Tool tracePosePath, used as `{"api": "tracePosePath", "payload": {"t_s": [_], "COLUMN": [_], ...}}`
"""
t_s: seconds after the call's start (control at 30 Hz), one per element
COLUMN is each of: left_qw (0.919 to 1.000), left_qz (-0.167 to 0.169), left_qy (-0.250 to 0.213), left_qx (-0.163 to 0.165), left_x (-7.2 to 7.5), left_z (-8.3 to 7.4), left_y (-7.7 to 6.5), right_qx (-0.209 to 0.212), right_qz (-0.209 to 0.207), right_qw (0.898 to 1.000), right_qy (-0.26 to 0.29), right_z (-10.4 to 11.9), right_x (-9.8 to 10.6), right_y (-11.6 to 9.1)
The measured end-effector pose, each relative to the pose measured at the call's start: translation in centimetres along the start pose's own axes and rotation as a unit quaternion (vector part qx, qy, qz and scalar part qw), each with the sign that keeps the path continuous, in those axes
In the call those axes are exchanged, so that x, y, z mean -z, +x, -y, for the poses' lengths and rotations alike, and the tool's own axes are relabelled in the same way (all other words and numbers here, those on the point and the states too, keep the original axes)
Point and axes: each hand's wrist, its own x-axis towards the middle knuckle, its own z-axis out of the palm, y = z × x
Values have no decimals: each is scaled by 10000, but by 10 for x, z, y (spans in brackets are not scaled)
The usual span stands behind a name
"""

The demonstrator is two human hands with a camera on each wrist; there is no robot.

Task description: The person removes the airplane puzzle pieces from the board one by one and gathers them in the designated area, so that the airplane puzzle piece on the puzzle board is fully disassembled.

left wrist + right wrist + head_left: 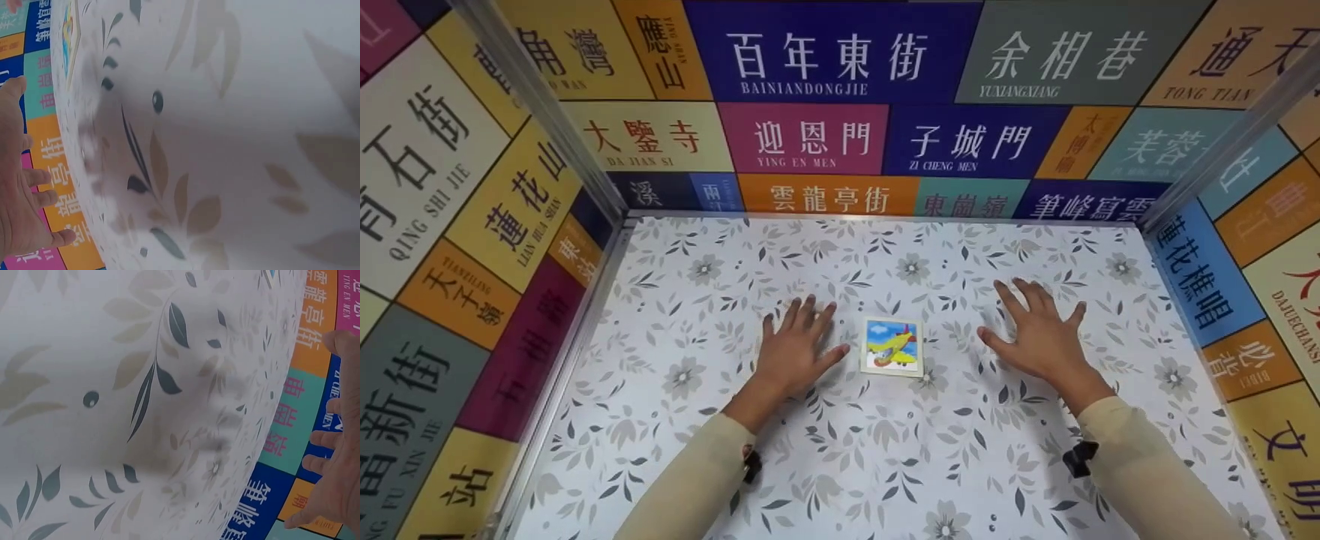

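A small square picture puzzle (892, 346) with a pale frame lies flat on the table, showing a yellow airplane against blue sky. Just to its left is my left hand (795, 349), fingers spread and holding nothing. My right hand (1041, 337) is farther off on the right side, its fingers also spread, with a gap between it and the puzzle. In the left wrist view, the left hand (22, 185) shows at the left edge, and a sliver of the puzzle (70, 39) appears at the top. The right hand (334, 455) shows at the right edge of the right wrist view.
The table (810, 465) wears a white cover printed with grey leaves and flowers. Panels with colourful street-name signs stand at the back (840, 60), left (457, 225) and right (1252, 300). Dark straps with small devices sit at both wrists.
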Motion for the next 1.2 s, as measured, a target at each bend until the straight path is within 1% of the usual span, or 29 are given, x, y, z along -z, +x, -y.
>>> {"api": "tracePosePath", "payload": {"t_s": [0.17, 0.33, 0.57, 0.8, 1.0, 1.2], "left_qw": [9999, 9995, 9982, 9967, 9948, 9929], "left_qz": [38, 188, 407, 412, 578, 650], "left_qy": [-30, -90, 141, 195, 343, 433], "left_qx": [-135, -239, -426, -677, -765, -902], "left_x": [-9, -14, -21, -27, -31, -36], "left_z": [-10, -19, -31, -38, -43, -51], "left_y": [0, -1, -1, -3, -6, -7], "right_qx": [97, 137, 244, 432, 557, 709], "right_qz": [14, 64, 122, 159, 131, 200], "right_qw": [9999, 9998, 9995, 9987, 9981, 9971], "right_qy": [22, 100, 180, 211, 220, 204], "right_z": [13, 26, 38, 51, 61, 70], "right_x": [-7, -12, -21, -28, -34, -41], "right_y": [5, 7, 10, 13, 15, 17]}}
